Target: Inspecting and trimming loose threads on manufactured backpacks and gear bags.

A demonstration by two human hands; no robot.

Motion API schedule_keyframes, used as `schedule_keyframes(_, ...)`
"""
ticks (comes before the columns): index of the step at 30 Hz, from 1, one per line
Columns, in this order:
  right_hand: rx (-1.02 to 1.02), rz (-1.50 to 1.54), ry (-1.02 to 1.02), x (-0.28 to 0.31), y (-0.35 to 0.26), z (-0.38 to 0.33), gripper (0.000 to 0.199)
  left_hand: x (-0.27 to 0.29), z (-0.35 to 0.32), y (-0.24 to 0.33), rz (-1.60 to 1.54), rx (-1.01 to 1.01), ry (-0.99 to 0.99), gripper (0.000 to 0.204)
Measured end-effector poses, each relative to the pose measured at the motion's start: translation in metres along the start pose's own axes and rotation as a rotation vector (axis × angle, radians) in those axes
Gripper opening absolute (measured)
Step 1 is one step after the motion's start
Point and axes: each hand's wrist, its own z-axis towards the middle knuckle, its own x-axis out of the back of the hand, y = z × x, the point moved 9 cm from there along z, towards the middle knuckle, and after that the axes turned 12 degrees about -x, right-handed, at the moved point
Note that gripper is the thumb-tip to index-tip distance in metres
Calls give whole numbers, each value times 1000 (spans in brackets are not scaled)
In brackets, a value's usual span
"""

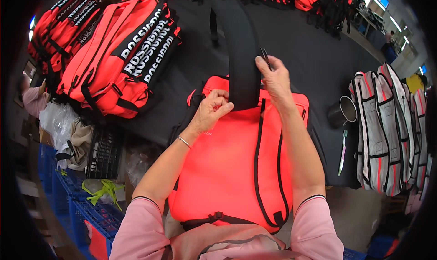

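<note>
A bright red-orange backpack (218, 164) lies in front of me, its lower end against my body. Its black padded shoulder strap (241, 46) stretches away from me over the top of the bag. My left hand (211, 109) is closed, pinching the near end of this strap at its left edge. Beside the strap's right edge, my right hand (275, 78) is closed around small dark thread snips (265, 57), whose two points stick up past the fingers. The palm side of the right hand is partly hidden.
Stacked red backpacks (114, 55) stand at the left, with more along the far edge. On the dark table (309, 50), a metal mug (342, 112) and a toothbrush (342, 153) sit beside grey bags (382, 132) at the right. Blue crates (93, 214) stand lower left.
</note>
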Motion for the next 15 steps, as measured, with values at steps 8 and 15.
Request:
schedule_keyframes(8, 129, -7, -165, -24, -3, -86, 34, 51, 46, 46, -782, 107, 489, 43)
schedule_keyframes(15, 198, -76, -250, 22, -20, -170, 14, 7, 21, 85, -687, 264, 371, 30)
